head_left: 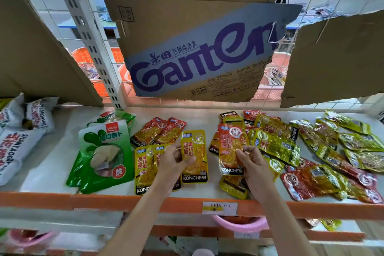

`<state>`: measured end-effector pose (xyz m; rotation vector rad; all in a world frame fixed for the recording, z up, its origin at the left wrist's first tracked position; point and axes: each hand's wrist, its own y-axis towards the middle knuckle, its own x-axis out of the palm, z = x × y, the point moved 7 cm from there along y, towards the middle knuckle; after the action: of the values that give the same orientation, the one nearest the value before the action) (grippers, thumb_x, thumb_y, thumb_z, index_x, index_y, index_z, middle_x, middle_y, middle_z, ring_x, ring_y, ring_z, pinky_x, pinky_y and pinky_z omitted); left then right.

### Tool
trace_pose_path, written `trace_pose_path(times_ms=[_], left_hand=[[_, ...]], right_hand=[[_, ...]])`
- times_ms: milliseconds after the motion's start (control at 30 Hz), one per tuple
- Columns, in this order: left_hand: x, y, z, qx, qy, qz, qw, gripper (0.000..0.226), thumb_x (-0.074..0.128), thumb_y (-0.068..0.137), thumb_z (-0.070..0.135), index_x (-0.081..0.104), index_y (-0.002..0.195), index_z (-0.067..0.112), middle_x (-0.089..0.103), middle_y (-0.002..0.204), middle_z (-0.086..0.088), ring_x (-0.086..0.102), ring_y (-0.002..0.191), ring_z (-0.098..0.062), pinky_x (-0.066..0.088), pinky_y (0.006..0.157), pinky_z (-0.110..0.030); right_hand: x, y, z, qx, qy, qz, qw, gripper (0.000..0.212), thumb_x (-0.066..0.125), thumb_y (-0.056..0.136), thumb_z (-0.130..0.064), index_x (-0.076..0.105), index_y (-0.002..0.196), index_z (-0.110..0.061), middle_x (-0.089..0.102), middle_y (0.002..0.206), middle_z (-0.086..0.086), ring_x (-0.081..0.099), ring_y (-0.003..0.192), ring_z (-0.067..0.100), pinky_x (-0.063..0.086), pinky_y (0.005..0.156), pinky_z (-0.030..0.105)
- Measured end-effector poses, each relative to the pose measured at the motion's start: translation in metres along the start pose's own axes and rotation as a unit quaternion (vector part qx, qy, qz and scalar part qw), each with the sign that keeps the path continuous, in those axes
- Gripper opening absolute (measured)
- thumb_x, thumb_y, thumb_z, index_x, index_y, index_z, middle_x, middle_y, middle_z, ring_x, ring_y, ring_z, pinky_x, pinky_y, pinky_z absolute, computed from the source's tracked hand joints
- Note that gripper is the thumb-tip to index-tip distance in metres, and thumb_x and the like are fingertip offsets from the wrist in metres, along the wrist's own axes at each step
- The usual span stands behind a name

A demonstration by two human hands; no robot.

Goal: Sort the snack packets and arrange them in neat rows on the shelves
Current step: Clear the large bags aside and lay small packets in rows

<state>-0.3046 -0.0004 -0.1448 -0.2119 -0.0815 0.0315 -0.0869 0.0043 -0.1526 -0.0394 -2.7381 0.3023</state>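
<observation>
My left hand [176, 159] pinches a yellow Konchew packet [196, 153], held just above the white shelf [52, 151]. My right hand [250, 159] grips an orange Konchew packet [230, 147] by its right edge. Under my left hand lie two yellow packets [144, 167] side by side. Behind them, two orange packets [159, 131] sit in a pair. A loose heap of green-gold and red packets [324, 151] covers the shelf's right half. A yellow packet [233, 187] lies face down near the front edge, below my right hand.
A large green pickle bag [104, 154] lies left of the yellow packets, with white sacks [18, 137] at the far left. A torn Ganten cardboard sheet [199, 52] hangs over the shelf back. An orange front rail [124, 201] carries a price label [219, 208]; pink bowls [241, 223] sit below.
</observation>
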Motion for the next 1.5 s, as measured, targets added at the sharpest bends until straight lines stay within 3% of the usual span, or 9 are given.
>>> trace_pose_path(times_ms=[333, 500, 600, 733, 900, 1067, 1267, 1367, 1500], left_hand=[[0.0, 0.0, 0.003, 0.023, 0.019, 0.005, 1.0, 0.046, 0.07, 0.076, -0.003, 0.054, 0.112, 0.023, 0.068, 0.103, -0.006, 0.064, 0.098, -0.02, 0.053, 0.084, -0.031], [0.0, 0.006, 0.022, 0.051, 0.091, 0.011, 0.994, 0.054, 0.072, 0.078, 0.004, 0.048, 0.122, 0.02, 0.065, 0.102, 0.006, 0.064, 0.09, -0.005, 0.05, 0.076, -0.012], [-0.01, 0.027, 0.039, 0.074, 0.151, 0.065, 0.984, 0.065, 0.075, 0.076, 0.008, 0.042, 0.13, 0.019, 0.063, 0.113, -0.001, 0.061, 0.102, -0.012, 0.049, 0.089, -0.022], [-0.018, 0.053, 0.062, 0.09, 0.28, 0.111, 0.949, 0.058, 0.072, 0.078, 0.008, 0.044, 0.129, 0.012, 0.058, 0.11, -0.002, 0.051, 0.092, -0.01, 0.034, 0.07, -0.011], [-0.012, 0.068, 0.05, 0.079, 0.476, 0.049, 0.875, 0.057, 0.058, 0.085, 0.009, 0.038, 0.138, 0.005, 0.037, 0.138, -0.016, 0.035, 0.128, -0.028, 0.025, 0.102, -0.023], [-0.005, 0.07, 0.057, 0.13, 0.609, 0.053, 0.781, 0.056, 0.06, 0.078, 0.012, 0.048, 0.132, 0.018, 0.029, 0.139, -0.011, 0.024, 0.129, -0.03, 0.021, 0.111, -0.04], [0.053, 0.064, 0.063, 0.223, 0.506, -0.06, 0.831, 0.034, 0.052, 0.091, 0.02, 0.052, 0.124, 0.01, 0.043, 0.128, -0.009, 0.036, 0.123, -0.026, 0.023, 0.105, -0.028], [0.081, 0.061, 0.043, 0.177, 0.47, -0.095, 0.86, 0.035, 0.054, 0.09, 0.024, 0.051, 0.12, 0.007, 0.043, 0.126, -0.009, 0.044, 0.12, -0.027, 0.033, 0.099, -0.032], [0.101, 0.067, 0.022, 0.077, 0.546, -0.098, 0.829, 0.058, 0.055, 0.088, 0.039, 0.036, 0.133, 0.008, 0.027, 0.141, -0.013, 0.026, 0.132, -0.029, 0.023, 0.11, -0.036]], right_hand=[[0.007, -0.006, -0.006, 0.009, -0.019, 0.013, 1.0, 0.024, 0.056, 0.085, 0.004, 0.051, 0.103, -0.011, 0.068, 0.073, 0.001, 0.068, 0.07, 0.013, 0.056, 0.06, 0.029], [0.02, 0.0, -0.024, -0.011, -0.137, 0.03, 0.99, 0.032, 0.062, 0.086, -0.002, 0.05, 0.11, -0.02, 0.069, 0.086, 0.003, 0.067, 0.072, 0.014, 0.052, 0.057, 0.022], [0.036, 0.021, -0.034, -0.036, -0.211, 0.042, 0.976, 0.033, 0.063, 0.086, -0.002, 0.047, 0.112, -0.014, 0.062, 0.095, 0.012, 0.063, 0.075, 0.017, 0.049, 0.055, 0.02], [0.06, 0.055, -0.037, -0.079, -0.368, 0.086, 0.922, 0.029, 0.062, 0.087, -0.007, 0.049, 0.11, -0.018, 0.064, 0.1, 0.011, 0.06, 0.079, 0.021, 0.048, 0.061, 0.024], [0.084, 0.08, -0.019, -0.094, -0.583, 0.063, 0.805, 0.03, 0.047, 0.089, -0.002, 0.052, 0.119, -0.005, 0.061, 0.109, 0.016, 0.056, 0.1, 0.031, 0.036, 0.069, 0.03], [0.09, 0.079, -0.017, -0.124, -0.673, 0.078, 0.725, 0.028, 0.05, 0.092, -0.013, 0.056, 0.119, -0.011, 0.042, 0.131, 0.01, 0.034, 0.124, 0.028, 0.033, 0.099, 0.033], [0.044, 0.056, -0.05, -0.151, -0.647, 0.218, 0.715, 0.037, 0.063, 0.085, -0.022, 0.054, 0.117, -0.006, 0.048, 0.118, 0.016, 0.039, 0.112, 0.033, 0.035, 0.097, 0.04], [0.009, 0.058, -0.054, -0.065, -0.693, 0.21, 0.686, 0.06, 0.066, 0.082, -0.041, 0.044, 0.125, -0.005, 0.047, 0.122, 0.015, 0.041, 0.114, 0.031, 0.036, 0.097, 0.036], [-0.01, 0.065, -0.057, -0.005, -0.69, 0.151, 0.708, 0.064, 0.068, 0.08, -0.045, 0.043, 0.123, -0.005, 0.048, 0.119, 0.013, 0.045, 0.112, 0.028, 0.038, 0.09, 0.033]])
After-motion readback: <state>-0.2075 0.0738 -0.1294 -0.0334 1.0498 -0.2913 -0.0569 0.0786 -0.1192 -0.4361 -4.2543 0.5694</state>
